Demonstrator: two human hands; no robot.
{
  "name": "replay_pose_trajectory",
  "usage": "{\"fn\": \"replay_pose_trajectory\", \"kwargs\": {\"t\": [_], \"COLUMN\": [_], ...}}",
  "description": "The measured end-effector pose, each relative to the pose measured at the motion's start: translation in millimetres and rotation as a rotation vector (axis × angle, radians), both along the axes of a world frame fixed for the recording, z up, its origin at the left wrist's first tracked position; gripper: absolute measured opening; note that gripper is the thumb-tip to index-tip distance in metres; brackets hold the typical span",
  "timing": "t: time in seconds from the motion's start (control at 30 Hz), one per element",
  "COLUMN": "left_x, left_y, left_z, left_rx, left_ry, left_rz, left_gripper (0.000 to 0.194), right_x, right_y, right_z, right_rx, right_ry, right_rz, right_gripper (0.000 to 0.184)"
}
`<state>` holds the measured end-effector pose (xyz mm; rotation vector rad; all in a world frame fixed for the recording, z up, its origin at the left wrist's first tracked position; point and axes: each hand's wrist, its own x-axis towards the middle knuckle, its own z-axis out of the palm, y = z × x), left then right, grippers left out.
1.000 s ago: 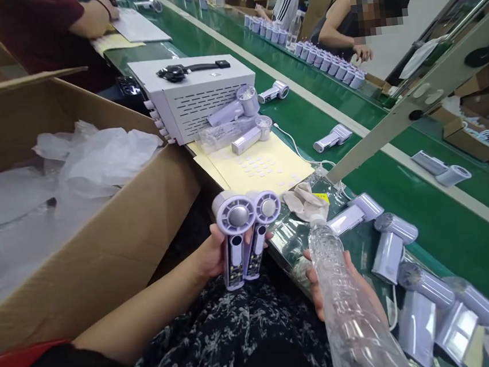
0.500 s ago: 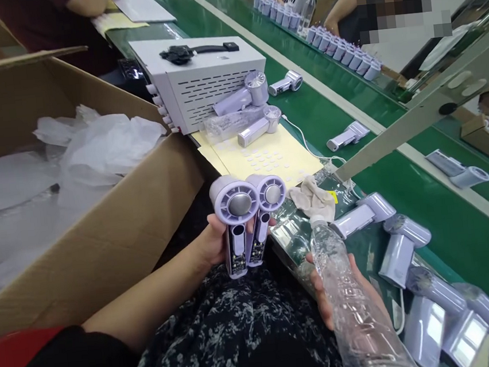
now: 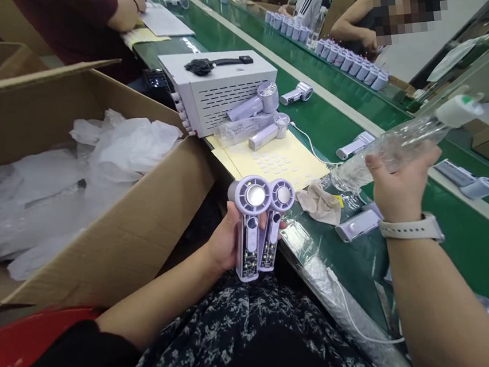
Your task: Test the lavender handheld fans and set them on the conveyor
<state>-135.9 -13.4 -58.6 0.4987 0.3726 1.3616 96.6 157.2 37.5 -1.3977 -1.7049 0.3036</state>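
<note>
My left hand (image 3: 224,238) is closed round two lilac handheld fans, a nearer fan (image 3: 252,240) and a farther fan (image 3: 282,194), both upright with bare circuit boards showing in their handles. Raised over the green belt, my right hand (image 3: 400,183) grips a clear plastic bottle (image 3: 355,167). The bottle is tilted, its white, green-marked end pointing up to the right. Below it lie a crumpled whitish cloth (image 3: 320,202) and another lilac fan (image 3: 358,224), partly hidden by my wrist.
On my left stands a cardboard box (image 3: 161,214) with white plastic bags. Ahead, a white vented power unit (image 3: 226,87) sits by a yellow sheet (image 3: 285,159) with small stickers and fans. More fans lie on the green belt (image 3: 328,115). Co-workers sit along the line.
My right hand has lifted the bottle up and away over the belt, turning it. Both fans stay in my left hand. The view has shifted slightly.
</note>
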Motion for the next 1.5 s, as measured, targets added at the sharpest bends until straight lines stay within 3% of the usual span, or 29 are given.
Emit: {"fn": "replay_pose_trajectory", "kwargs": {"t": [0.1,0.17,0.23,0.3,0.37,0.43,0.5,0.6,0.73,0.83,0.9,1.0,1.07,1.17,1.27,1.4,1.5], "left_x": [-1,-3,-4,-4,-1,3,7,10,16,25,33,45,55,74,94,105,103], "left_y": [-7,-9,-8,-4,1,5,7,6,7,12,15,18,20,22,21,16,13], "left_z": [2.1,4.7,8.1,12.4,17.2,22.1,26.1,29.3,28.7,27.0,26.5,28.6,31.8,37.8,43.2,47.6,48.1], "left_rx": [0.001,0.000,0.004,0.014,0.023,0.035,0.041,0.030,-0.015,-0.061,-0.090,-0.133,-0.171,-0.185,-0.155,-0.133,-0.142], "left_ry": [-0.066,-0.093,-0.117,-0.147,-0.175,-0.190,-0.189,-0.195,-0.189,-0.140,-0.107,-0.084,-0.070,-0.063,-0.036,0.015,0.026], "left_rz": [-0.056,-0.077,-0.080,-0.078,-0.083,-0.088,-0.101,-0.107,-0.091,-0.081,-0.103,-0.182,-0.236,-0.263,-0.268,-0.287,-0.282], "left_gripper": [0.070,0.071,0.071,0.070,0.070,0.070,0.069,0.068,0.068,0.068,0.070,0.073,0.075,0.075,0.075,0.083,0.078], "right_x": [0,5,10,11,4,-5,-11,-6,17,34,41,44,39,23,7,2,7], "right_y": [3,-10,-29,-46,-57,-59,-55,-50,-56,-73,-90,-119,-140,-165,-176,-180,-185], "right_z": [-14.0,-10.6,-2.0,0.6,-10.4,-33.1,-57.0,-72.0,-44.5,-15.6,-6.1,-8.5,-13.7,-14.8,-10.7,-13.9,-19.7], "right_rx": [-0.120,-0.207,-0.142,0.057,0.105,0.020,-0.042,-0.049,0.007,-0.003,-0.091,-0.211,-0.235,-0.164,0.041,0.360,0.368], "right_ry": [-0.126,-0.330,-0.499,-0.596,-0.755,-0.919,-0.992,-0.958,-0.757,-0.414,-0.110,0.428,0.601,0.404,0.133,0.059,0.011], "right_rz": [-0.021,-0.077,-0.152,-0.187,-0.063,0.116,0.204,0.234,0.224,0.193,0.204,0.269,0.282,0.289,0.325,0.265,0.365], "right_gripper": [0.080,0.072,0.062,0.043,0.036,0.030,0.024,0.025,0.024,0.020,0.016,0.017,0.013,0.009,0.002,0.012,0.018]}}
